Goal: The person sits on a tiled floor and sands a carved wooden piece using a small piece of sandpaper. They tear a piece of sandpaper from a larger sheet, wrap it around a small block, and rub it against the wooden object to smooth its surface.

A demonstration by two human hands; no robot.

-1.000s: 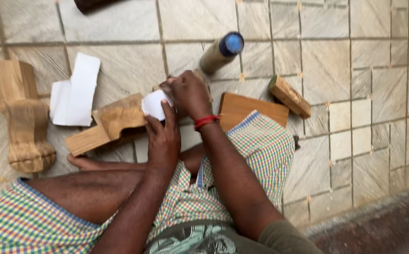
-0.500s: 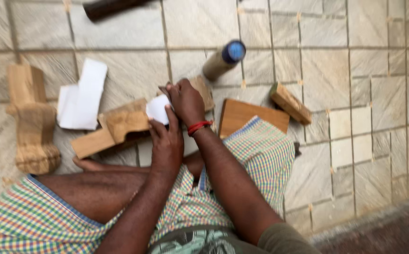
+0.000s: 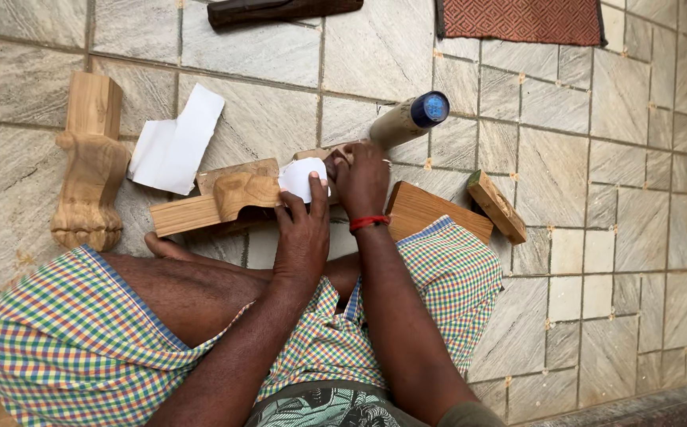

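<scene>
On the tiled floor, just ahead of the person's checked cloth wrap, lies the carved wooden leg piece, long axis left to right. Left hand rests on its right part, fingers curled over a small white paper piece and pinning it to the wood. Right hand sits just beside it at the end of the piece, fingers clenched on the wood's edge; exact grip hidden. Red thread band on right wrist. Blue-capped tube lies just past the right hand. Flat board under right forearm, small block beside it. Finished claw-foot leg well left, white paper sheet between it and the workpiece.
</scene>
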